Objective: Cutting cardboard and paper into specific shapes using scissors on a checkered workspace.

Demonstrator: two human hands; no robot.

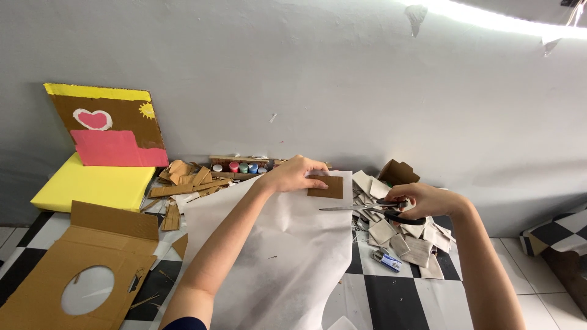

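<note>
My left hand point(293, 175) presses a small brown cardboard rectangle point(327, 187) onto the far end of a large white paper sheet point(275, 250) and pinches both together. My right hand point(422, 200) grips black-handled scissors point(367, 209); their blades point left and meet the sheet's right edge just below the cardboard piece. The sheet runs from the wall toward me across the checkered floor.
A pile of cut cardboard squares point(403, 235) lies under my right hand, with a small blue-and-white object point(387, 260) beside it. Small paint pots point(239, 167) and cardboard scraps point(186, 183) sit by the wall. A painted board point(110, 125), a yellow block point(92, 183) and a cardboard panel with a round hole point(79, 275) are on the left.
</note>
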